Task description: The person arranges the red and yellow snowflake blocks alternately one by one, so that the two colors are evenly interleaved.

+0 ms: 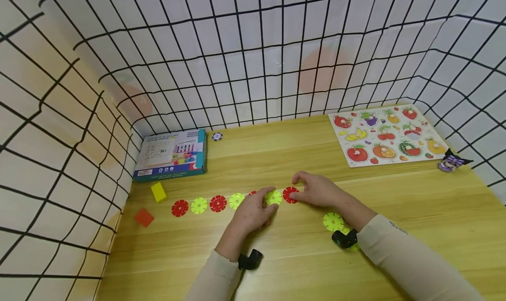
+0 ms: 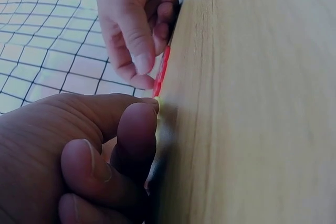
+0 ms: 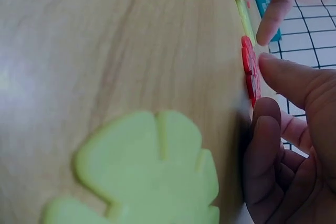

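A row of red and yellow-green slotted discs lies on the wooden table. My left hand (image 1: 252,211) is over the row, its thumb and index finger spread at opposite sides of a yellow-green disc (image 1: 272,198). Partly behind that hand is another red disc. My right hand (image 1: 319,191) is at the row's right end, thumb tip at the edge of a red disc (image 1: 290,192), index finger bent and apart from it. In the right wrist view the red disc (image 3: 249,66) lies beside the thumb, and a yellow-green disc (image 3: 152,171) appears large in front.
Yellow-green discs (image 1: 333,222) lie under the right wrist. Left of the row are a yellow block (image 1: 159,192) and an orange block (image 1: 144,217). Behind stand a toy box (image 1: 171,156), a chip (image 1: 217,136), a fruit puzzle board (image 1: 371,147) and a figurine (image 1: 450,161). Black wire mesh (image 1: 261,68) encloses the table.
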Available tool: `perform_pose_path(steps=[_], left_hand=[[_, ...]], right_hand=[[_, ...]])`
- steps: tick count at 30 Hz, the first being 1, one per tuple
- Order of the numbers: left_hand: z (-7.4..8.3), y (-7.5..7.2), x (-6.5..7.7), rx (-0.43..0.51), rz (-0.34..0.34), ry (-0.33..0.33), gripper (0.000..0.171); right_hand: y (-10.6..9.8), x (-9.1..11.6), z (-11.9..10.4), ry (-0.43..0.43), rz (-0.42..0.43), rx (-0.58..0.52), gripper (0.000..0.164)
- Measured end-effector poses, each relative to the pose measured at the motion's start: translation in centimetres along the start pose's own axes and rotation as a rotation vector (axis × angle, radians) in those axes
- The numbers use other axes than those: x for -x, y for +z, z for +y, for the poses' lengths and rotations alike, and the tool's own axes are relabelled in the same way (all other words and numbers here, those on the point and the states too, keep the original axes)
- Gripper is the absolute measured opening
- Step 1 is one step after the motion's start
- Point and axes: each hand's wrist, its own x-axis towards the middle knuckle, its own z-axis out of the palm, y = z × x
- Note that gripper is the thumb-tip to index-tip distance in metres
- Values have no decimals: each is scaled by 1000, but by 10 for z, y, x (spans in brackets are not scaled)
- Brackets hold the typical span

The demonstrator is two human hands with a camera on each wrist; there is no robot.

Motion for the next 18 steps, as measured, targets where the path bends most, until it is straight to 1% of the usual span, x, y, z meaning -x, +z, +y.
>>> perform_pose_path(steps=[5,9,13,18], left_hand=[[-1,0,1,17,-7,6,54],[-1,-1,1,11,-15,16,57],[-1,-1,1,-18,-14,40,59],[1,0,2,-110,7,85,58]], right_hand=[[0,4,3,9,-17,-94,31],[0,7,8,1,-21,-128,27],[0,8,11,-14,-21,-143,23],[-1,14,14,-25,-18,-188,23]])
